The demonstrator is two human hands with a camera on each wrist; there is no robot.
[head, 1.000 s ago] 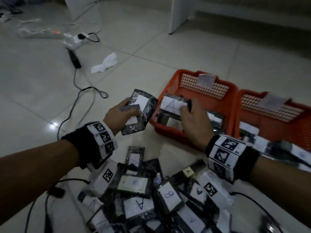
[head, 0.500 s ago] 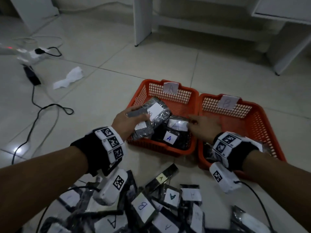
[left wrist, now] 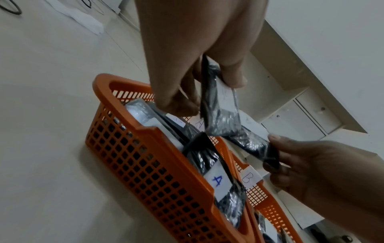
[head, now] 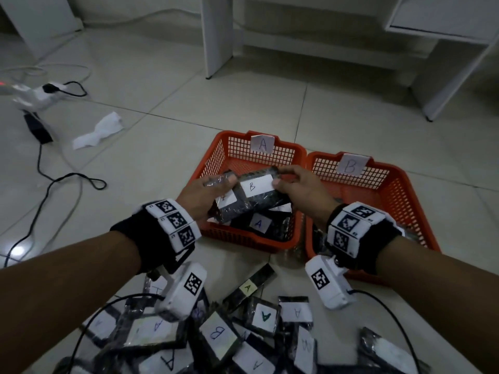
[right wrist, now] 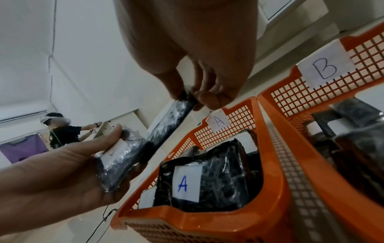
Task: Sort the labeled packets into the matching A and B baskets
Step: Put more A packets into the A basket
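Two orange baskets stand side by side, basket A (head: pixel 213 160) on the left and basket B (head: pixel 405 179) on the right, each with a paper letter tag. Above basket A my left hand (head: pixel 216 184) grips a dark foil packet (head: pixel 229 209) whose label I cannot read. On top of it lies a packet labelled B (head: pixel 252 186). My right hand (head: pixel 280 176) pinches its right end (right wrist: pixel 185 98) between thumb and fingers. An A packet (head: pixel 258 224) lies inside basket A. A pile of labelled packets (head: pixel 216 333) covers the floor below my wrists.
A power strip (head: pixel 35 93) with black cables (head: pixel 67 179) and a crumpled tissue (head: pixel 100 130) lie on the tiled floor at the left. White furniture legs (head: pixel 216 36) stand behind the baskets. Another person (right wrist: pixel 60 129) is visible far off in the right wrist view.
My right hand let go of an A packet in basket A, then moved left and took hold of the B packet's end. My left hand carried its packets over basket A.
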